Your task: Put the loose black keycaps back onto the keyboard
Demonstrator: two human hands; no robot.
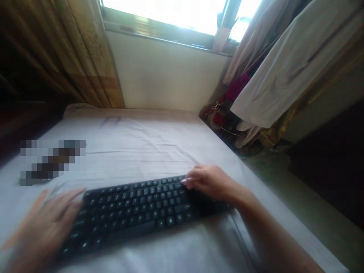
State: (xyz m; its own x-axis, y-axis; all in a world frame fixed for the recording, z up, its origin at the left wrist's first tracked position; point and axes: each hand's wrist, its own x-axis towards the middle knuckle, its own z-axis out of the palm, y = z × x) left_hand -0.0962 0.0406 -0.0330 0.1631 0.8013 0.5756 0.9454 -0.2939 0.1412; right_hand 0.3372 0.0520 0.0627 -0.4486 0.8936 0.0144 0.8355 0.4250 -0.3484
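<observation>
A black keyboard (136, 210) lies on a white bedsheet (148, 144), slanted from lower left to upper right. My left hand (42, 227) rests over the keyboard's left end, blurred by motion, with fingers stretched toward the keys. My right hand (209, 182) lies on the keyboard's right end, its fingers curled and pointing left along the top row of keys. Neither hand lifts the keyboard off the sheet.
A blurred-out patch (52, 161) sits on the sheet at the left. Brown curtains (65, 49) hang at the back left under a bright window (170, 15). Pale cloth (290, 68) and red items (224, 113) pile up beside the bed's right edge.
</observation>
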